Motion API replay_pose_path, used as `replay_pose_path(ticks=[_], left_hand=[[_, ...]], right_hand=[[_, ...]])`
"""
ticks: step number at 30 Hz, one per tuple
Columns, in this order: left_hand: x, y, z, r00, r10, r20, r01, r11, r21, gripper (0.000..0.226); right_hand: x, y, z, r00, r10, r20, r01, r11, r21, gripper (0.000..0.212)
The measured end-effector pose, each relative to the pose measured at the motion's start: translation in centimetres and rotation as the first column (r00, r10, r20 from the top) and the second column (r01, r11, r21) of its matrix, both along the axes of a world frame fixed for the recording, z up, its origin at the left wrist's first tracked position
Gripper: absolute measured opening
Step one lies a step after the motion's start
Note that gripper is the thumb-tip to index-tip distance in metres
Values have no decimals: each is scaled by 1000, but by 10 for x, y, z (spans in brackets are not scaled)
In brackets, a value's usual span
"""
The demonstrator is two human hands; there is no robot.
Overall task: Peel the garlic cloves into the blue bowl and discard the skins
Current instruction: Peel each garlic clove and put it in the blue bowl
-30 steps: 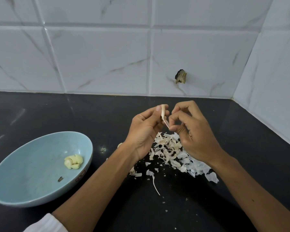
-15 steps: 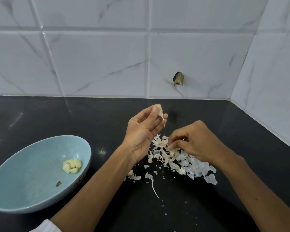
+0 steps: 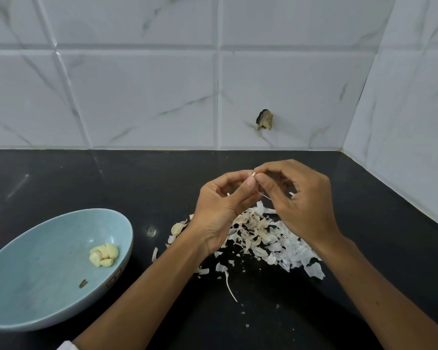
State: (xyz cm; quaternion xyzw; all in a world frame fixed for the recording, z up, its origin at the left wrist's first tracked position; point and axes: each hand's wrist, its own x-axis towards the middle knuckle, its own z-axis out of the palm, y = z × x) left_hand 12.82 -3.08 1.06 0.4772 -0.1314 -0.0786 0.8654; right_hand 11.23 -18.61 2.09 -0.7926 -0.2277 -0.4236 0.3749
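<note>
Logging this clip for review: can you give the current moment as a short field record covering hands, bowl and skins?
left hand: pinches a garlic clove
right hand: pinches the same clove's top end
blue bowl: on black counter, left of hands, holds a few peeled cloves
skins: loose pile on counter under the hands

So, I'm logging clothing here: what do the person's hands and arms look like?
The left hand and right hand are bare: no gloves, rings or watch visible. Forearms are uncovered; a white sleeve shows at the frame's bottom edge, left side.
</note>
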Motion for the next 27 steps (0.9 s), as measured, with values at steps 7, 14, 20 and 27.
replay_pose_path(ticks=[7,14,20,27], left_hand=[[-2,-1,0,999,-25,24,25,999,27,25],[-4,-1,-1,997,22,75,-30,994,107,26],[-5,0,-1,993,22,118,-38,990,134,20],[-5,0,1,988,73,139,-94,983,155,27]], right_hand=[[-2,0,2,994,69,-88,-60,993,106,3],[-1,-1,1,991,66,-118,-57,995,80,16],[0,0,-3,994,46,-96,-43,998,41,16],[2,3,-4,996,50,-73,-49,999,18,11]])
